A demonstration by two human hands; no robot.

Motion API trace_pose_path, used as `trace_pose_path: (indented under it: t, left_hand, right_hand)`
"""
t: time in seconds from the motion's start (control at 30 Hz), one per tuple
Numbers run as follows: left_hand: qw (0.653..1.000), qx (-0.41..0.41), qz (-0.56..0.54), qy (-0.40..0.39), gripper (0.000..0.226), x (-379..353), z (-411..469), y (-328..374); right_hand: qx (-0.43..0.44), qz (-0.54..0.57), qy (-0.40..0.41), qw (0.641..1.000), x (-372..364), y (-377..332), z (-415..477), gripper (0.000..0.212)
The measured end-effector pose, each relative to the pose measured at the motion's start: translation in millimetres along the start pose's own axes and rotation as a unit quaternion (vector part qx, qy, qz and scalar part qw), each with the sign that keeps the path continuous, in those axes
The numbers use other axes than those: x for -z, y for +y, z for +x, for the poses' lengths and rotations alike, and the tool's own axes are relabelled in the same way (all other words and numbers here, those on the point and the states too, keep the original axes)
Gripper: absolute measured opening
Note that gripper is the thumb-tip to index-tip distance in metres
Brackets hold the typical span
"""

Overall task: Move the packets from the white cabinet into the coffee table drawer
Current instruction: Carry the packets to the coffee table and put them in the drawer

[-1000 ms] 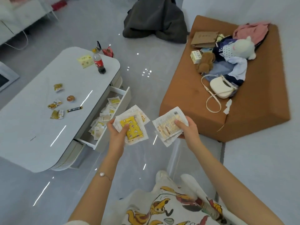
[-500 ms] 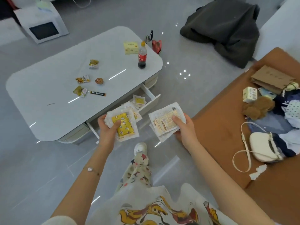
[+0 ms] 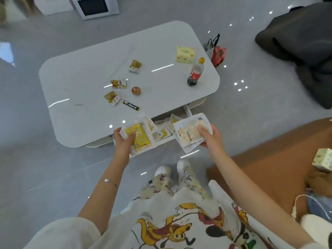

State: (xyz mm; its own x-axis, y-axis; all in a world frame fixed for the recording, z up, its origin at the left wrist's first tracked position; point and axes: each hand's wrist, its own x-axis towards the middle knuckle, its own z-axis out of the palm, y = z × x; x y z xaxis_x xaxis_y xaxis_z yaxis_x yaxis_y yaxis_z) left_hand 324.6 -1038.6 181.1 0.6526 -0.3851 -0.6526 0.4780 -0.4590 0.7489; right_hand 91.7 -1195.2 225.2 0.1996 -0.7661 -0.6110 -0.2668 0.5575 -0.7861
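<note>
Coffee table drawer (image 3: 188, 110) mostly hidden behind packets (image 3: 139, 139) gripped by left fingers (image 3: 130, 137), right fingers (image 3: 202, 131).

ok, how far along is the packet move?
Done: drawer is open with several packets lying in it. In hand: left hand grips a yellow stack, right hand grips a white stack, both by the drawer. Left: drop both in; whether more wait elsewhere isn't visible.
</note>
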Motion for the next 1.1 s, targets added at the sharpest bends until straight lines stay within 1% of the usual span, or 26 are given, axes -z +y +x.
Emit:
trace_pose_path:
  t: [0.17,0.27,0.33,0.4,0.63,0.73,0.8,0.93,0.97,1.07,1.1]
  left_hand:
    - [0.998,0.033,-0.010,0.052,0.052,-4.9,36.5,-23.2]
    - [0.990,0.092,-0.034,0.100,0.053,-15.1,69.5,-54.3]
    - [0.980,0.135,-0.054,0.137,0.052,-24.0,93.0,-78.8]
    - [0.969,0.165,-0.083,0.167,0.053,-31.4,119.9,-104.4]
    - [0.948,0.221,-0.131,0.190,0.047,-44.3,240.6,-202.5]
    - [0.941,0.232,-0.143,0.200,0.048,-46.3,289.2,-247.1]
    - [0.943,0.226,-0.142,0.197,0.044,-47.9,317.3,-273.9]
    - [0.955,0.205,-0.115,0.182,0.043,-51.8,359.9,-312.8]
    - [0.955,0.203,-0.111,0.185,0.042,-52.9,365.8,-319.5]
    - [0.953,0.210,-0.102,0.194,0.044,-56.5,366.6,-327.8]
    - [0.954,0.206,-0.095,0.197,0.048,-57.0,361.9,-324.3]
  right_hand:
    - [-0.040,-0.068,-0.045,0.996,-15.8,8.6,72.5,0.027]
    - [-0.084,-0.059,-0.059,0.993,-33.1,30.0,119.3,0.024]
    - [-0.108,-0.060,-0.056,0.991,-47.2,52.8,149.4,0.020]
    - [-0.110,-0.078,-0.067,0.989,-65.6,75.6,180.1,0.022]
    - [-0.132,-0.117,-0.115,0.977,-135.1,181.3,297.8,0.016]
    - [-0.111,-0.160,-0.130,0.972,-157.5,233.2,347.3,0.020]
    - [-0.101,-0.185,-0.132,0.969,-168.3,263.9,378.7,0.021]
    - [-0.103,-0.209,-0.132,0.963,-175.9,310.9,422.7,0.044]
    - [-0.104,-0.213,-0.131,0.963,-175.4,318.7,427.3,0.047]
    - [-0.111,-0.238,-0.125,0.957,-171.8,326.2,424.4,0.029]
    - [-0.117,-0.251,-0.123,0.953,-170.3,324.0,420.4,0.027]
